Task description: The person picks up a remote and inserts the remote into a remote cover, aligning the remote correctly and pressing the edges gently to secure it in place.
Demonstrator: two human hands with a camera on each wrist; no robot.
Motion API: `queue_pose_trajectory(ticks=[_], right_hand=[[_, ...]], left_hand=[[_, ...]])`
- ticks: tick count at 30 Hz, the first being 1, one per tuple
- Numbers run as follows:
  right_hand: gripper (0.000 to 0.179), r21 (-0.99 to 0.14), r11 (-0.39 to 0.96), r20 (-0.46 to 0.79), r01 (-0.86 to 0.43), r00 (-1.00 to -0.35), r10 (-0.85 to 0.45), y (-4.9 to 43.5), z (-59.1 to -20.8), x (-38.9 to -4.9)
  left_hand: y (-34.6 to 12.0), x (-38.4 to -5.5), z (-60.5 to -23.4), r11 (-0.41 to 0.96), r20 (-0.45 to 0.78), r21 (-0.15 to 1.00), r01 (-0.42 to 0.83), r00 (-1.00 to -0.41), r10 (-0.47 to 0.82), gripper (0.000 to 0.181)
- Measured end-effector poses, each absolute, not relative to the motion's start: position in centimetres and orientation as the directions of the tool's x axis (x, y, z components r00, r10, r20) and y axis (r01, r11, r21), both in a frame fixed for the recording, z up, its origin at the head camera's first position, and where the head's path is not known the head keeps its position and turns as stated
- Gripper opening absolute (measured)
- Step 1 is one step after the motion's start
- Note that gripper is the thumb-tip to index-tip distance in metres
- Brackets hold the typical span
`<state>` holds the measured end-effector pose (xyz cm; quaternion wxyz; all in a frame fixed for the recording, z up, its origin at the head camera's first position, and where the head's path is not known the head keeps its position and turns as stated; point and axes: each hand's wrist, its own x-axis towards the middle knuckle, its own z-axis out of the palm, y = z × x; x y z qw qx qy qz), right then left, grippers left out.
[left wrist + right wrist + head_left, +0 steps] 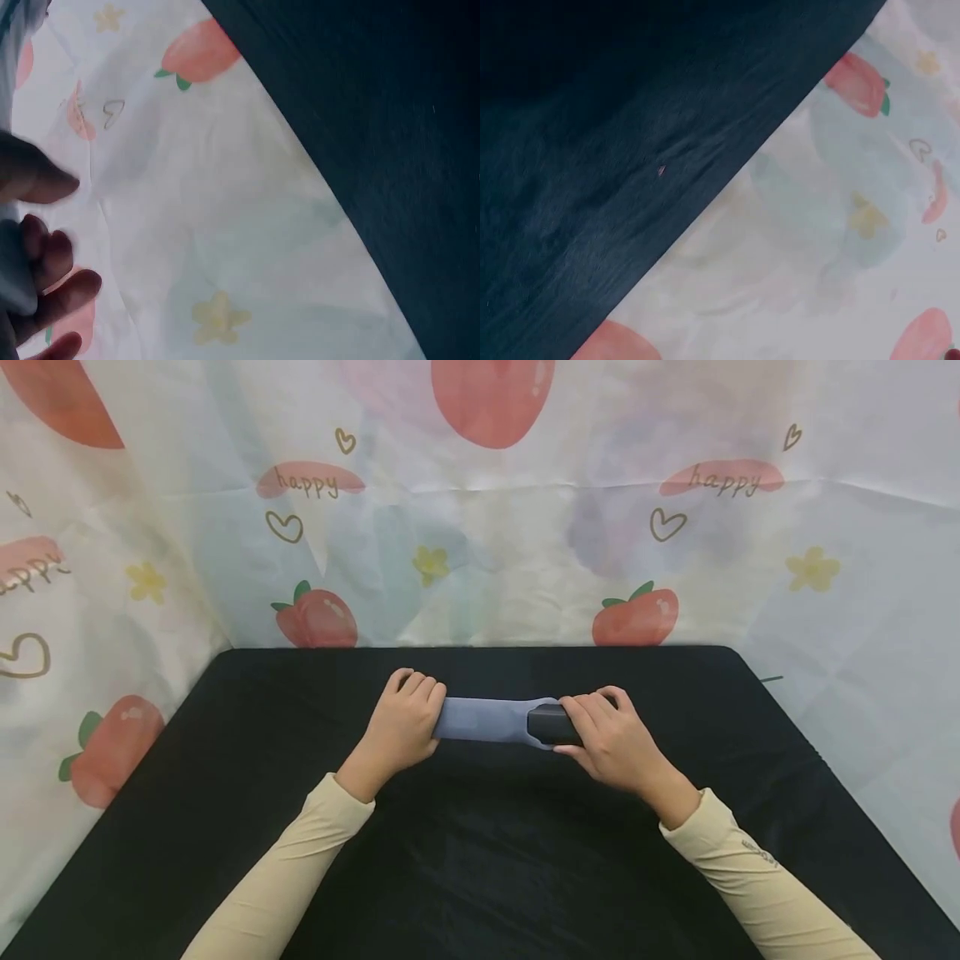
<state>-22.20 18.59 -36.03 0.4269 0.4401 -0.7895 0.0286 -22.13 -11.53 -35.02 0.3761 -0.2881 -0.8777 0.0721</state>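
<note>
Both hands hold a long, flat blue-grey sheath-like piece level between them, above the black table. My left hand grips its left end, fingers wrapped over the top. A black handle-like part sits in the forked right end, and my right hand grips that, hiding its far end. In the left wrist view, curled fingers and the thumb lie around the blue-grey end at the left edge. The right wrist view shows only a fingertip in its lower right corner.
A black-covered table with rounded far corners lies under the hands. Behind it and along the sides hangs a pale curtain printed with red fruit, hearts, yellow flowers and the word "happy". Cream sleeves cover both forearms.
</note>
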Motion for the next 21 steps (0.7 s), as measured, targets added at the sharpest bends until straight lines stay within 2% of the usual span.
queue_pose_trajectory(ticks=[10,21], right_hand=[[0.060,0.303,0.576,0.696,-0.760,-0.236,-0.678,18.6,-36.4,-21.8],[0.059,0.308,0.575,0.695,-0.758,-0.232,-0.680,18.2,-36.5,-21.4]], left_hand=[[-10.8,-21.5,-34.8,0.780,0.574,-0.316,0.541,-0.545,0.611,0.033],[-9.9,-21.6,-35.1,0.792,0.572,-0.297,0.533,-0.565,0.594,0.025]])
